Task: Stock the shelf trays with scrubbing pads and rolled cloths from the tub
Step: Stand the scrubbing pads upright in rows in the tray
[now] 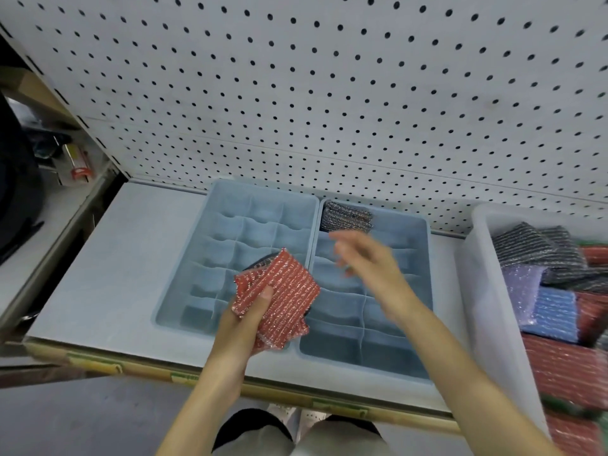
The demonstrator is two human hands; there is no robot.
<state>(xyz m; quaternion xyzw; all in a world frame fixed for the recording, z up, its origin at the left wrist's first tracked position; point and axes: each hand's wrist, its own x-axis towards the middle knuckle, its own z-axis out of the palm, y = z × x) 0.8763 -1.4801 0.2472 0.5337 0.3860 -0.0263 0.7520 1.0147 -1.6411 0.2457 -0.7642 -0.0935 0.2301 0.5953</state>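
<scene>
**Red pads held over the left tray, right hand bare above the right one**

Two bare forearms reach up from the bottom edge, and below them the person's knees and white shoes show past the front lip of the shelf. The left hand is clenched on a small stack of red scrubbing pads, thumb pressed on the top face, fingers under the lower edge. A dark pad edge peeks out behind the upper left of the stack. The stack hangs over the near right part of the left tray, a pale blue tray split into many small compartments, all those in view bare.

The right hand is blurred, fingers spread and loose, grasping nothing. It hovers above the middle of the right tray, which sits touching the left tray along their long sides. Its compartments are wider. A grey and silver scrubbing pad stands in the far left compartment of that tray, against the back wall.

Just beside the right tray, at the right edge of the shelf, stands a white tub. It holds a loose heap of pads: dark grey striped ones at the far end, a lilac one and a blue one in the middle, red ones nearer. Whether rolled cloths lie among them cannot be told.

A white pegboard rises behind the shelf. To the left, a neighbouring shelf carries dim clutter.
</scene>
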